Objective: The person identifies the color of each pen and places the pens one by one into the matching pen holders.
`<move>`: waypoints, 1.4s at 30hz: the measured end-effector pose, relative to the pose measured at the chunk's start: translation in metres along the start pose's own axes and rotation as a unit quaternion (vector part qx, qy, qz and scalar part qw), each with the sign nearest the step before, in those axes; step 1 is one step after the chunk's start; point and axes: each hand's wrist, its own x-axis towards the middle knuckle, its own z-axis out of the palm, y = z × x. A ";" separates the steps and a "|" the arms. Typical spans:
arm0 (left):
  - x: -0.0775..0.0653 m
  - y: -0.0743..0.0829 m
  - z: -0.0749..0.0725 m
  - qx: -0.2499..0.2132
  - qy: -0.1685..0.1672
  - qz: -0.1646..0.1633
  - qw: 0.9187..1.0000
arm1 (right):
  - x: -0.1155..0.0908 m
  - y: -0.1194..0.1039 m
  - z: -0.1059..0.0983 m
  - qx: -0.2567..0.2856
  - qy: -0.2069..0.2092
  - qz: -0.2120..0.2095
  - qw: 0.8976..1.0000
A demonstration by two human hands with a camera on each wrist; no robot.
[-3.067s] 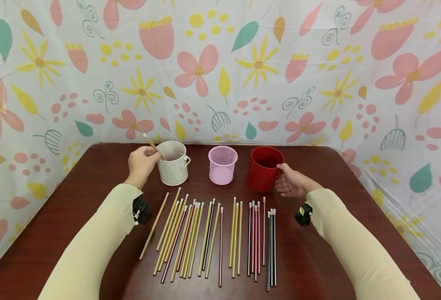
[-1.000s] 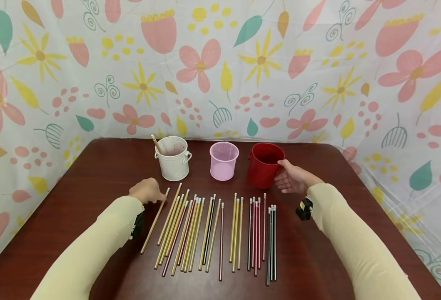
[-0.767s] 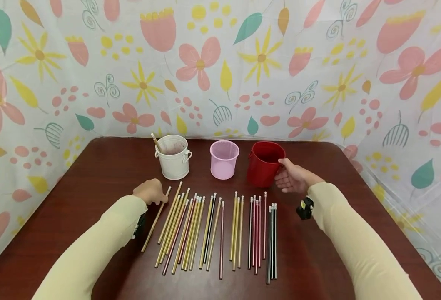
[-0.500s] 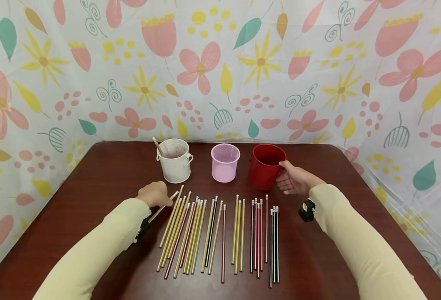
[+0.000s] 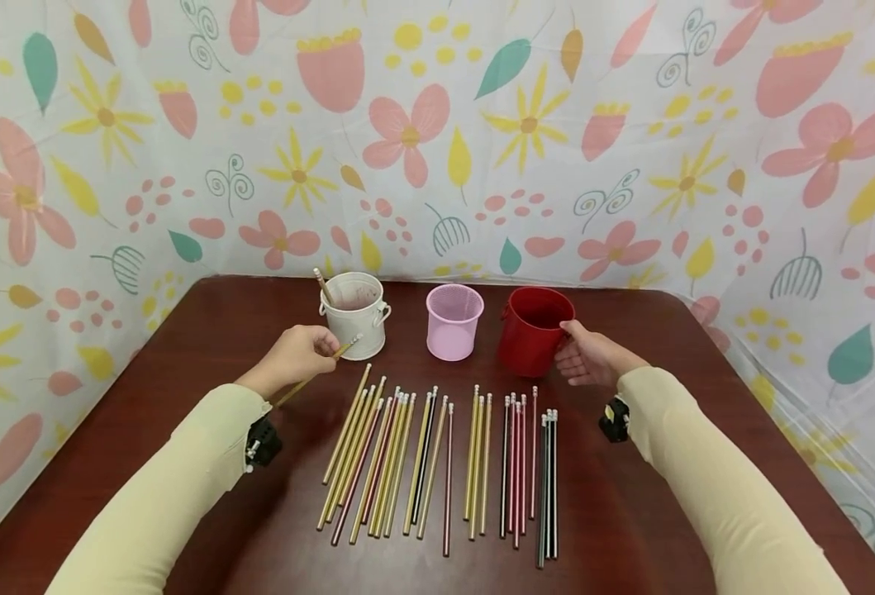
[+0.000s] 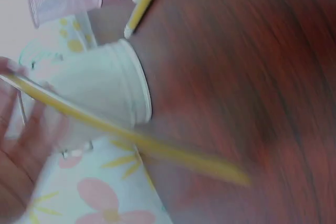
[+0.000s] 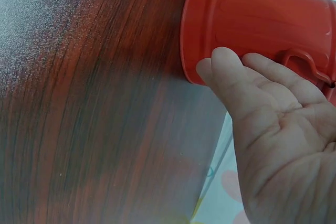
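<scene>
My left hand [image 5: 296, 355] pinches a yellow pencil [image 6: 163, 148] near its white eraser end, just in front of the white bucket [image 5: 368, 324]. The pencil slants, its eraser overlapping the bucket's side in the head view and its far end passing behind my wrist. One other pencil [image 5: 323, 285] leans inside that bucket, eraser up. At the right, my right hand [image 5: 589, 355] rests against the red bucket [image 7: 262, 19], thumb at the rim by the side handle [image 7: 302, 56]. Its visible fingers lie fairly straight along the bucket's wall.
A pink mesh cup [image 5: 452, 339] stands between the two buckets. In front of them lie rows of pencils, yellow [image 5: 385, 463], red [image 5: 448, 487] and black [image 5: 547, 487], erasers away from me. A floral cloth [image 5: 437, 165] hangs behind the brown table [image 5: 615, 512].
Earlier, my left hand let go of a pencil in the white bucket. It then took the leftmost pencil from the table and has brought it up toward that bucket. My right hand has stayed put.
</scene>
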 end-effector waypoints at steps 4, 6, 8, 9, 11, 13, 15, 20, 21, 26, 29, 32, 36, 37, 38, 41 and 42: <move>-0.006 0.003 -0.004 -0.068 0.056 0.071 0.994 | 0.002 0.006 0.002 0.004 0.005 -0.002 1.000; -0.008 0.008 -0.007 -0.095 0.097 0.092 0.986 | 0.002 0.007 0.003 0.006 0.005 -0.003 1.000; -0.009 0.015 -0.012 -0.126 0.143 0.106 0.976 | 0.001 0.007 0.004 0.006 0.002 -0.005 1.000; -0.008 0.018 -0.015 -0.141 0.166 0.109 0.970 | 0.001 0.006 0.004 0.007 0.002 -0.006 1.000; -0.007 0.025 -0.021 -0.183 0.204 0.113 0.955 | -0.002 0.005 0.003 0.005 0.000 -0.008 1.000; -0.007 0.029 -0.026 -0.246 0.228 0.116 0.935 | -0.003 0.003 0.002 0.003 -0.006 -0.009 1.000; -0.007 0.032 -0.032 -0.293 0.249 0.116 0.916 | -0.003 0.002 0.002 0.002 -0.007 -0.009 1.000; -0.005 0.040 -0.044 -0.385 0.292 0.114 0.868 | -0.001 0.001 0.002 0.006 -0.004 -0.009 1.000; -0.005 0.041 -0.046 -0.401 0.300 0.115 0.858 | -0.001 0.001 0.001 0.005 -0.003 -0.011 1.000; -0.006 0.052 -0.059 -0.462 0.330 0.137 0.812 | -0.001 0.001 0.000 -0.001 0.000 -0.010 1.000; -0.009 0.059 -0.071 -0.499 0.330 0.152 0.787 | -0.001 0.001 0.000 0.000 0.000 -0.009 1.000; -0.013 0.068 -0.084 -0.541 0.311 0.162 0.765 | -0.001 0.002 0.000 0.001 -0.003 -0.010 1.000; -0.014 0.079 -0.102 -0.576 0.276 0.172 0.750 | -0.001 0.002 0.000 -0.002 -0.007 -0.012 1.000; -0.013 0.081 -0.106 -0.579 0.269 0.172 0.750 | -0.001 0.003 0.000 -0.003 -0.007 -0.012 1.000; -0.012 0.082 -0.109 -0.580 0.261 0.169 0.753 | -0.001 0.002 0.000 -0.003 -0.006 -0.012 1.000; -0.006 0.085 -0.114 -0.582 0.233 0.154 0.764 | -0.001 0.002 0.000 -0.003 -0.004 -0.011 1.000; -0.004 0.085 -0.114 -0.578 0.227 0.145 0.770 | -0.001 0.002 0.000 -0.004 -0.002 -0.010 1.000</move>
